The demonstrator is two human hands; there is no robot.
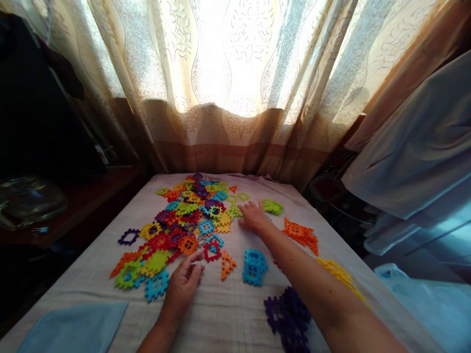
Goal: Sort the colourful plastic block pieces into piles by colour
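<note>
Flat plastic building pieces in many colours lie in a mixed pile [187, 211]. My right hand [252, 215] reaches to the pile's right edge, fingers stretched out, its fingertips at a lime green piece [234, 212]; whether they touch it I cannot tell. Near the pile's front, my left hand [185, 280] hovers with fingers loosely bent and apart, nothing visible in it. Close to it are an orange triangular piece [227, 265], a red frame piece [212, 251] and a blue window piece [157, 285].
Sorted by colour on the right are stacks of blue [254, 267], purple [287, 318], orange [300, 234], yellow [342, 277] and green pieces [272, 207]. Light blue cloth [73, 327] lies front left on the covered table [221, 314]. Curtains [221, 132] hang behind; clothes [415, 142] hang at right.
</note>
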